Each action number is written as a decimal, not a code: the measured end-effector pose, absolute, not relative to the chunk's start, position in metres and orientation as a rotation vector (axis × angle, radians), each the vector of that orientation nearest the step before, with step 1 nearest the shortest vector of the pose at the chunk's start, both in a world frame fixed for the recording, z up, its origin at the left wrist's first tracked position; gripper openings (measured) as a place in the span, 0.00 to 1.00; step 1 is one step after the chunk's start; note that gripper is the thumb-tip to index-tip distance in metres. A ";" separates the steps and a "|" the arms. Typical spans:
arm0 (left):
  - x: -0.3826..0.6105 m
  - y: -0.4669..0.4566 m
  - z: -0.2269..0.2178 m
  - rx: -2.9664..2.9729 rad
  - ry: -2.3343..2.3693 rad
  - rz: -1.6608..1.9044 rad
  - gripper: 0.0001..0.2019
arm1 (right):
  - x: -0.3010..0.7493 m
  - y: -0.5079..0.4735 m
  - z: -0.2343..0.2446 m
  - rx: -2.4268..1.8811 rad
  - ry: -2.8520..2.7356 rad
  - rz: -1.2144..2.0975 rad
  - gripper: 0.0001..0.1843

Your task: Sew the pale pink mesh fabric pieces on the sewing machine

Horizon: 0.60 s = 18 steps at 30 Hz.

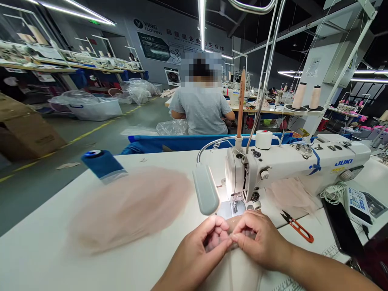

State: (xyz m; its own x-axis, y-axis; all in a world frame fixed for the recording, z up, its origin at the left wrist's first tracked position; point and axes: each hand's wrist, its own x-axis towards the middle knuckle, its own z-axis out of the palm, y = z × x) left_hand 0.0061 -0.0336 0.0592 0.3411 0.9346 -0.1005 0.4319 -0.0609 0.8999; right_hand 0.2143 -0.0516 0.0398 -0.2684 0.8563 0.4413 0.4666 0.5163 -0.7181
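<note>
Both hands meet just in front of the presser foot (235, 206) of a white sewing machine (291, 165). My left hand (198, 252) pinches the edge of a pale pink fabric piece (235, 262) between thumb and fingers. My right hand (260, 240) pinches the same edge from the other side, fingers curled. The fabric runs down from the hands toward me. A heap of thin pink fabric (127, 208) lies on the white table (45, 250) to the left.
Orange-handled thread snips (298, 227) lie right of the hands, with a black phone (341, 228) and a control box (359, 206) beyond. A blue-wrapped object (103, 163) sits at the table's far left. A grey lamp head (206, 190) hangs over the needle area. A person in a grey shirt (201, 107) sits ahead, back turned.
</note>
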 end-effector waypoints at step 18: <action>0.005 -0.027 0.046 1.723 1.107 0.741 0.18 | 0.211 -0.052 0.039 -1.076 -1.869 0.592 0.05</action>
